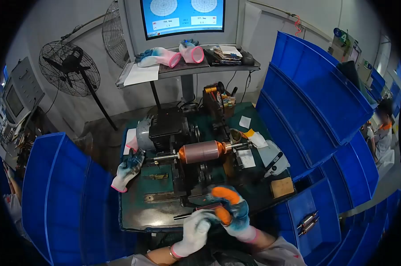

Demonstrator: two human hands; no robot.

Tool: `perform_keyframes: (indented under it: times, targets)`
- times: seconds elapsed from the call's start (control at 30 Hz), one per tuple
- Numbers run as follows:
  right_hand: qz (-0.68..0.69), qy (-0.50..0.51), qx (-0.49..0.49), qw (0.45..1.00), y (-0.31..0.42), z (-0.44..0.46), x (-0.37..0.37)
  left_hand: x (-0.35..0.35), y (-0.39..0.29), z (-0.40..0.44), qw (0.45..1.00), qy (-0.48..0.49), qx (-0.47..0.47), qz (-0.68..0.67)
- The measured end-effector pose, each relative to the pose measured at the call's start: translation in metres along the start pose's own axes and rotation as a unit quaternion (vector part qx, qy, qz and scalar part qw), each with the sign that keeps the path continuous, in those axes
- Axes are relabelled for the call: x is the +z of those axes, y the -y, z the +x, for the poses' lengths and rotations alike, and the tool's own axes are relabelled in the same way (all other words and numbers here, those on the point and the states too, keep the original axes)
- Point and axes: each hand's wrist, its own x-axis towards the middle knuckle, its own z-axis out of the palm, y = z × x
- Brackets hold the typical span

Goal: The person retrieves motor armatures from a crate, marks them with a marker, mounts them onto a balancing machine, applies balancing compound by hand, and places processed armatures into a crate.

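Observation:
Both hands wear gloves and meet low in the middle of the head view, above the bench's front edge. My left hand (196, 231), in white, is closed, with its fingertips by the orange thumb of the other glove; whatever they pinch is hidden. Orange covers the thumb and a bent finger of my right hand (237, 213), whose glove is blue and white. Those two fingers stand apart and are partly blurred. Beyond them a motor rotor (202, 152) with copper windings rests level across a black machine stand (179, 177). Near the hands is a thin dark rod (182, 217).
A loose stained glove (128, 170) lies at the bench's left edge. An electric motor (167, 128) stands behind the rotor. Blue bins (60, 195) flank the bench, and stacked blue bins (313, 88) rise at right. Above is a monitor (182, 17). Another person (382, 137) is far right.

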Motion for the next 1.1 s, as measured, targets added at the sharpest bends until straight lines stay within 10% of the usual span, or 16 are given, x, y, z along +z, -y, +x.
perform_keyframes:
  times: [0.07, 0.2, 0.23, 0.3, 0.5, 0.57, 0.73, 0.83, 1.0, 1.1]
  targets:
    - [-0.228, 0.158, -0.011, 0.961, 0.007, 0.009, -0.021, -0.005, -0.014, 0.002, 0.949, -0.065, -0.225, -0.211]
    - [-0.477, 0.055, -0.194, 0.856, 0.004, -0.003, -0.026, -0.015, -0.013, 0.004, 0.942, 0.053, -0.319, -0.092]
    - [-0.477, 0.057, -0.194, 0.855, 0.0, -0.004, -0.025, -0.015, -0.015, 0.006, 0.942, 0.052, -0.318, -0.093]
    - [-0.336, 0.056, -0.183, 0.922, -0.012, -0.006, -0.027, -0.017, -0.027, 0.015, 0.942, 0.125, 0.036, 0.309]
    - [-0.247, 0.295, -0.065, 0.921, -0.009, 0.001, -0.049, -0.032, -0.037, 0.017, 0.934, 0.246, -0.246, 0.08]
    - [-0.374, 0.236, -0.257, 0.859, -0.01, -0.005, -0.05, -0.033, -0.031, 0.013, 0.896, 0.202, -0.393, -0.047]
    - [-0.29, 0.229, -0.193, 0.909, -0.029, -0.02, -0.048, -0.028, -0.026, 0.012, 0.9, 0.188, -0.388, -0.062]
    - [-0.024, 0.059, -0.037, 0.997, -0.037, -0.024, -0.033, -0.017, -0.027, 0.032, 0.95, 0.231, -0.028, 0.207]
    - [0.061, -0.12, 0.008, 0.991, -0.041, -0.013, -0.039, -0.019, -0.054, 0.1, 0.83, -0.004, 0.218, 0.513]
    - [-0.019, -0.113, 0.018, 0.993, -0.059, -0.022, -0.049, -0.019, -0.056, 0.151, 0.742, 0.026, 0.164, 0.649]
